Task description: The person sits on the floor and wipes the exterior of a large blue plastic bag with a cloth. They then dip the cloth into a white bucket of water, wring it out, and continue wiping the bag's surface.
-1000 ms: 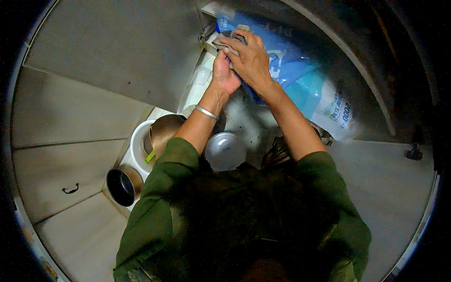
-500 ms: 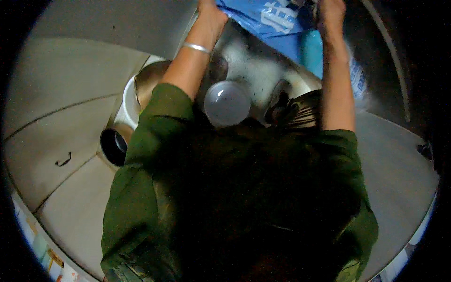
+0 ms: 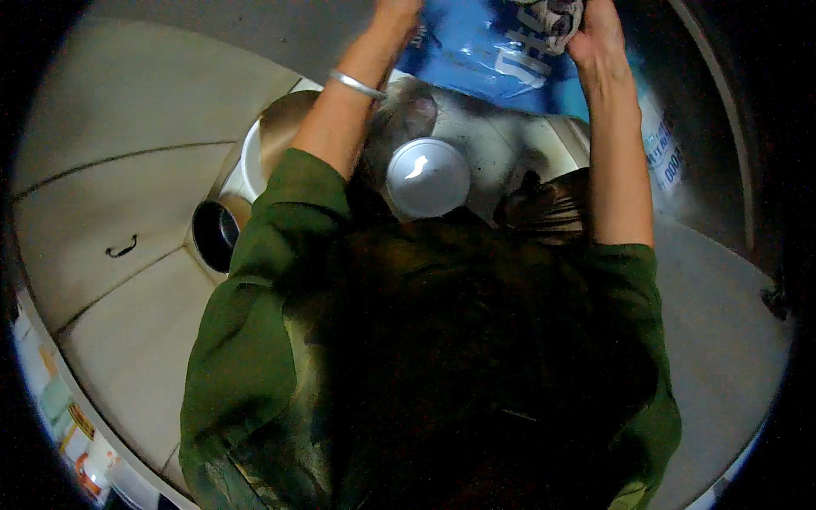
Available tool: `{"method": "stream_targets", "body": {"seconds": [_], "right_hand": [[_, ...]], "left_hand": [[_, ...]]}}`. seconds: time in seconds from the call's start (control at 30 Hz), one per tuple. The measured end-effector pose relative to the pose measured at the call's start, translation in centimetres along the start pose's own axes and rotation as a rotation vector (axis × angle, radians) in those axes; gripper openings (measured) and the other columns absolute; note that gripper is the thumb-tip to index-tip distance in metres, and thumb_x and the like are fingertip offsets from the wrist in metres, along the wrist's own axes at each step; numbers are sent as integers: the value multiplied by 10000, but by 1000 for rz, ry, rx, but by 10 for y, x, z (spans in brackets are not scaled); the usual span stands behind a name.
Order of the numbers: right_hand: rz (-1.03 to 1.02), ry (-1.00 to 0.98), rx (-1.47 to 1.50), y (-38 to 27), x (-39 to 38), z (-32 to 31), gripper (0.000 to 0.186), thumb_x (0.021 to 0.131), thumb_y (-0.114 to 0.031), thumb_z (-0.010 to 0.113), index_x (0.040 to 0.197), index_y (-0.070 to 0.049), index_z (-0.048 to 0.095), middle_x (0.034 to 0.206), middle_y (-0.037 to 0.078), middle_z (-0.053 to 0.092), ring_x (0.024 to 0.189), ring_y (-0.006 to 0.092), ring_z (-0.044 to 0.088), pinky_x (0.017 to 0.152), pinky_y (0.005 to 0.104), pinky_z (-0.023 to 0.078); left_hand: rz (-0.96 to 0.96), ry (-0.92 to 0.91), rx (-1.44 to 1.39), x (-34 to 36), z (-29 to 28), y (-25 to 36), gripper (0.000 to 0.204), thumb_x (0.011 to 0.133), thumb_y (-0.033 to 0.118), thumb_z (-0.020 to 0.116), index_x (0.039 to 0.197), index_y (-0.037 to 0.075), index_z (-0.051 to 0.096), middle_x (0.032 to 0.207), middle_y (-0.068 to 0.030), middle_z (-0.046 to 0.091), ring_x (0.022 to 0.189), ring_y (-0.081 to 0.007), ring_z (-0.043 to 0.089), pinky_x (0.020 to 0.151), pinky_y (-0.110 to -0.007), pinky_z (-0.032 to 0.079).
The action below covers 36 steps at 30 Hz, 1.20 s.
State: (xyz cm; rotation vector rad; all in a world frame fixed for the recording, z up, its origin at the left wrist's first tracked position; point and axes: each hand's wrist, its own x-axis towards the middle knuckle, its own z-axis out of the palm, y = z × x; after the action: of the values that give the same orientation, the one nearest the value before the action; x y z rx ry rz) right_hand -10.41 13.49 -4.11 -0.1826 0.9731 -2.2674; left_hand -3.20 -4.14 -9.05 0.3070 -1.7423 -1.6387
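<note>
At the top edge, my left hand (image 3: 398,15) touches the left side of a blue plastic bag (image 3: 476,51) with white print; its fingers are cut off by the picture's edge. My right hand (image 3: 599,38) is closed on a crumpled, grey-and-white patterned cloth (image 3: 557,21), which lies against the bag's right part. The bag's upper end is out of view. Below it, near my body, a round, pale, shiny lid or bowl (image 3: 428,178) sits between my forearms.
To the left stand a dark-lined pot (image 3: 215,236) and a white round rim (image 3: 252,161) beside a metal vessel (image 3: 285,127), partly behind my left arm. A printed white-and-blue package (image 3: 665,153) is right of my right forearm. Pale floor tiles (image 3: 102,280) carry a small dark hooked piece (image 3: 121,247).
My left hand has shifted up and slightly right. More of the patterned cloth shows at my right hand, and the bag's print has tilted. The whole view has shifted slightly.
</note>
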Motion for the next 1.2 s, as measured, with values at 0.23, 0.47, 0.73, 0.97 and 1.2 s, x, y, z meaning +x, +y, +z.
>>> {"method": "stream_targets", "body": {"seconds": [0.23,0.47,0.73,0.97,1.2], "right_hand": [[20,-29,-126,32,-12,6,338,840,-282,437,1087,-57,480,1022,89,529,934,246,510,782,387,414],[155,-664,-212,35,-28,48,593,826,-331,462,1271,-14,233,1293,162,283,1144,284,353,907,397,350],[138,-549,-168,33,-6,24,577,817,-297,490,1262,-17,253,1271,207,295,1119,321,375,874,380,386],[253,-433,-363,68,-5,1,533,832,-297,467,1244,-7,290,1197,182,394,1039,259,453,820,318,421],[332,-432,-715,119,9,35,435,831,-272,482,1177,-22,401,1064,90,515,933,166,509,724,247,409]], "left_hand": [[380,-283,526,-53,30,21,1035,513,543,678,1287,36,215,1282,-326,136,1201,-432,165,991,-387,187],[311,-26,394,-62,-60,98,500,614,325,677,1037,100,532,1023,-141,530,943,-221,518,799,-313,413],[-186,297,282,-171,-252,100,346,712,248,619,984,49,539,913,-75,575,780,-141,552,696,-255,446],[-818,725,175,-266,-312,15,285,763,166,562,984,1,490,873,-106,563,748,-173,559,632,-292,456],[-780,331,918,-288,-300,-124,436,688,220,598,1070,55,467,993,-190,529,881,-331,534,776,-390,420]]}}
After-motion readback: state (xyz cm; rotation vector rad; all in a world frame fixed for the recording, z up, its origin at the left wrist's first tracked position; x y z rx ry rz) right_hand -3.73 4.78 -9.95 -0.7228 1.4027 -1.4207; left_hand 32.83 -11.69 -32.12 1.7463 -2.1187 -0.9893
